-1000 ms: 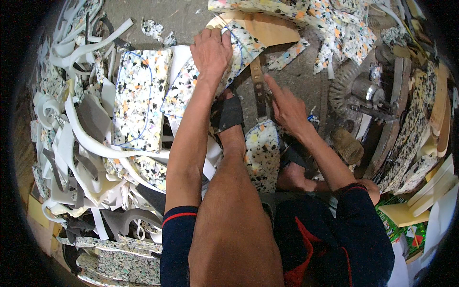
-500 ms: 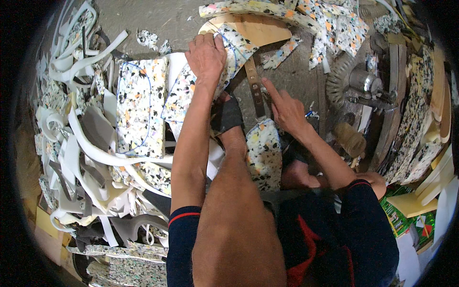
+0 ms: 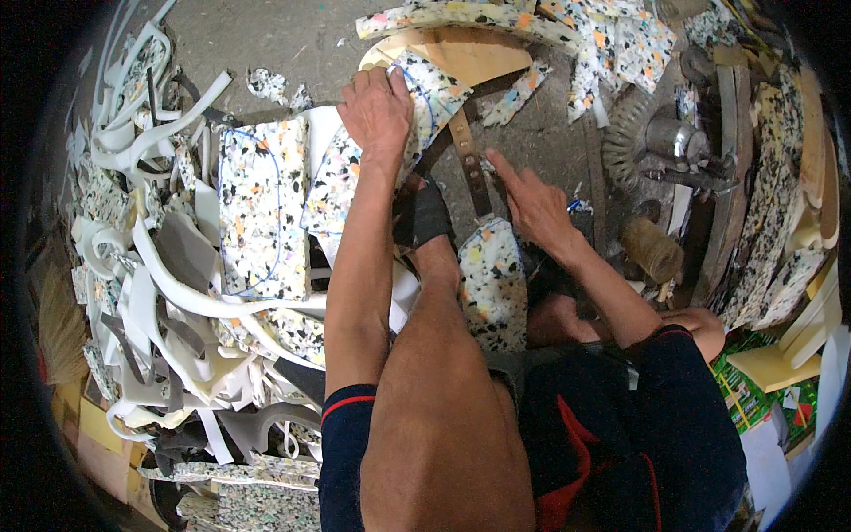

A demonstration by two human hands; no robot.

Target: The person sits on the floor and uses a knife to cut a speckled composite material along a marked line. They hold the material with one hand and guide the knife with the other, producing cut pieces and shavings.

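My left hand (image 3: pixel 377 111) grips the upper part of a speckled foam piece (image 3: pixel 332 195) marked with blue lines, fingers bent over it beside a tan board (image 3: pixel 479 53). My right hand (image 3: pixel 534 204) has its index finger extended near a brown strap-like bar with holes (image 3: pixel 465 142); its other fingers are partly curled, with nothing visible in them. A rounded foam piece (image 3: pixel 487 275) lies below the bar. A small blue item (image 3: pixel 574 206) lies by my right hand. My foot in a dark covering (image 3: pixel 425 208) is between my hands. Another marked foam slab (image 3: pixel 248 204) lies left.
White and grey foam offcuts (image 3: pixel 160 310) pile up on the left. Speckled scraps (image 3: pixel 620 53) lie at the back on the grey floor (image 3: pixel 230 44). On the right are a metal tool with a coiled hose (image 3: pixel 674 142), a wooden cylinder (image 3: pixel 651 248) and stacked foam (image 3: pixel 771 204).
The view has shifted slightly, with the upper foam pieces appearing farther left and the left-side pile lower. Both hands keep nearly the same pose on and beside the foam and bar.
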